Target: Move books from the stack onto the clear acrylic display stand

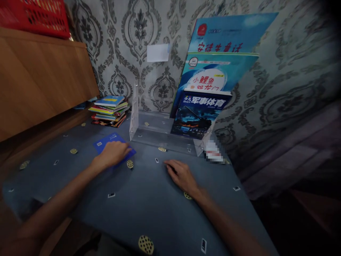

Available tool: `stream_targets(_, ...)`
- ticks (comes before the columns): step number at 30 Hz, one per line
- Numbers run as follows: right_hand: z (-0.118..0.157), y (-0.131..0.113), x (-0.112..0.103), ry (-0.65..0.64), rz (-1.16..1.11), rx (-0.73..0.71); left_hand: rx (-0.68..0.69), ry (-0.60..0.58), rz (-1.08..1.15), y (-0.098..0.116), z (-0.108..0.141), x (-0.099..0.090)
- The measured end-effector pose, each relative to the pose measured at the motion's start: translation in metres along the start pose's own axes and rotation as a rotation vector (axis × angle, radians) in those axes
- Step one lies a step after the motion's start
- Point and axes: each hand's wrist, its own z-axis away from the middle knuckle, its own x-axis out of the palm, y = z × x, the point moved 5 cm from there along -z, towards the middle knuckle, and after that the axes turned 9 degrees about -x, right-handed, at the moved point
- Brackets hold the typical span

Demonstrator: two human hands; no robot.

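Note:
My left hand (pixel 115 152) is closed over the right part of a thin blue booklet (pixel 101 143), its fingers curled at the booklet's right side. A small white code square shows on the booklet's left part; the hand covers its middle. My right hand (pixel 181 173) rests on the cloth with fingers loosely bent and apart, holding nothing. Beyond both hands stands a clear plastic book rack (pixel 134 117). At its right end, a dark blue military magazine (pixel 201 113) leans before a teal picture book (pixel 213 73) and a taller blue book (pixel 234 32).
A pile of books (pixel 109 110) sits at the back left, beside a wooden cabinet (pixel 45 78) bearing a red basket (pixel 39 17). A patterned tablecloth (pixel 149 202) covers the table. Right of the rack lies a blurred-out white item (pixel 214 151). Patterned wallpaper (pixel 141 25) rises behind.

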Motion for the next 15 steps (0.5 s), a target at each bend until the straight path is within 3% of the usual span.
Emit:
stream_targets(4,0.000,0.001,0.001,-0.012,0.018,0.010,-0.217,0.073,-0.082,-0.053,-0.023,-0.006)
stream_targets(8,0.000,0.001,0.002,-0.016,0.028,0.016,-0.319,0.038,-0.059,-0.090,-0.033,0.003)
stream_targets(12,0.000,0.002,0.003,-0.002,0.026,0.006,-0.261,-0.044,0.057,-0.100,-0.033,0.012)
stream_targets(15,0.000,0.001,0.000,0.052,0.048,0.015,-0.208,-0.088,0.073,-0.088,-0.025,0.014)
